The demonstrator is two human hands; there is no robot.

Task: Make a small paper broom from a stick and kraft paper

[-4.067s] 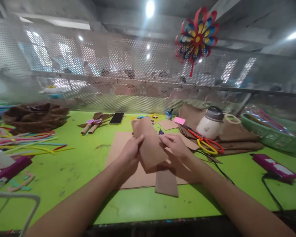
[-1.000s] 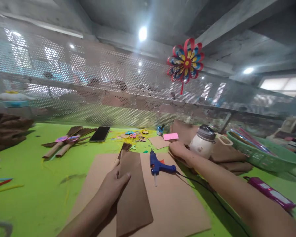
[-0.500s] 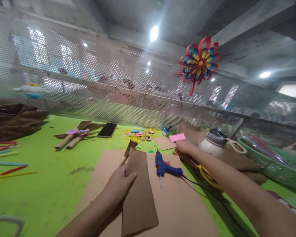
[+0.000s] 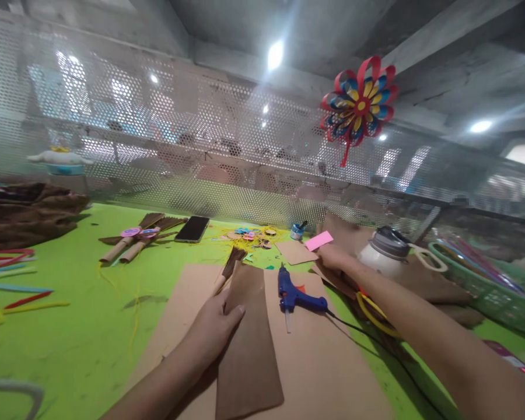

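My left hand (image 4: 216, 324) is closed on a sheet of brown paper (image 4: 251, 350), thumb on top. A thin tan stick with a fringed brown paper end (image 4: 234, 261) sticks out beyond the same hand. Beneath lies a large tan cardboard sheet (image 4: 328, 361). On it, right of the brown paper, rests a blue hot glue gun (image 4: 300, 296), its cord running right. My right hand (image 4: 332, 256) reaches past it to crumpled brown paper (image 4: 339, 280), beside a pink paper slip (image 4: 319, 241) and a small tan card (image 4: 294, 252). Its fingertips are hidden.
Two fringed paper brooms (image 4: 133, 239) and a phone (image 4: 192, 229) lie back left. Small cut-outs (image 4: 251, 235) and a blue jar (image 4: 297, 231) sit at the back. A lidded bottle (image 4: 385, 251) and green basket (image 4: 499, 291) stand right. Coloured strips (image 4: 26, 289) lie left.
My right hand has shifted slightly and its fingers point further down by the brown paper. My left hand keeps its grip. The view has turned slightly.
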